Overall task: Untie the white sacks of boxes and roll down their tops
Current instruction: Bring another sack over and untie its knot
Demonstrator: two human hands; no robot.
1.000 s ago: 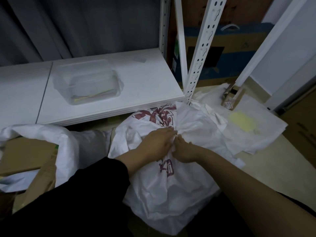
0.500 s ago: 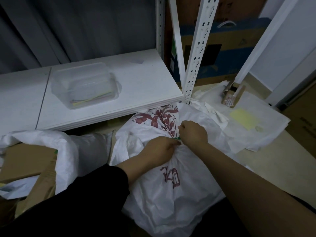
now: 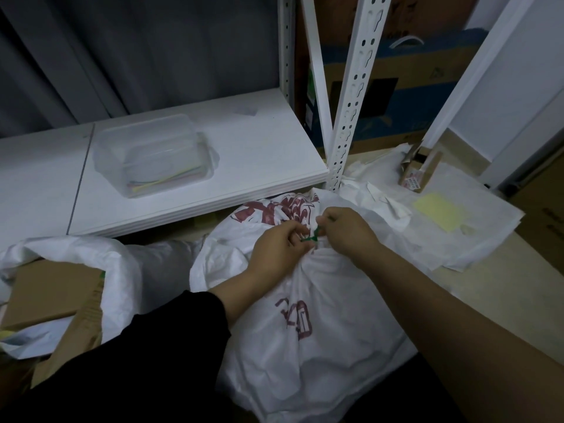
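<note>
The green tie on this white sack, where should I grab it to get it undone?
Pinch the green tie at its free end sticking up from the cinched neck of the white sack, coming from above; both the left hand and right hand already pinch there.

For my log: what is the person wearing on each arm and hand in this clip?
The left arm wears a black long sleeve that ends short of the wrist. The right arm is bare as far as the frame shows, with no sleeve in view. The left hand and the right hand are ungloved; no rings, watch or bracelets show.
</note>
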